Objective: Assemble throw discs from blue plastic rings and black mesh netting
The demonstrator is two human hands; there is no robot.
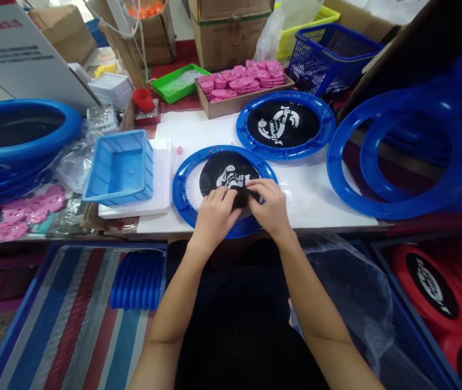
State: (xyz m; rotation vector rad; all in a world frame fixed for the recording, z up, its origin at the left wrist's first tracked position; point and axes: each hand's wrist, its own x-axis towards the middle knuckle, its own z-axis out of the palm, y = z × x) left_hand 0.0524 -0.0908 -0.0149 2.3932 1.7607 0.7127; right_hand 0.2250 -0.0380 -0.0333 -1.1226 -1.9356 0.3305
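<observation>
Both of my hands meet over a blue plastic ring (181, 187) lying on the white worktop. My left hand (216, 214) and my right hand (269, 208) pinch the near edge of a black mesh disc (215, 170) with white print. The disc lies partly inside the ring, off to its far side, and its near edge is bunched up between my fingers. Just behind, to the right, sits another blue ring (244, 124) with a printed black mesh disc (286, 123) filling its middle.
Blue rings (339, 162) lean at the right. A light-blue bin (119, 168) stands left on a white scale-like base. Behind are a carton of pink parts (243, 81), a green tray (176, 84) and a blue basket (312, 65). Red discs (430, 287) fill a crate at lower right.
</observation>
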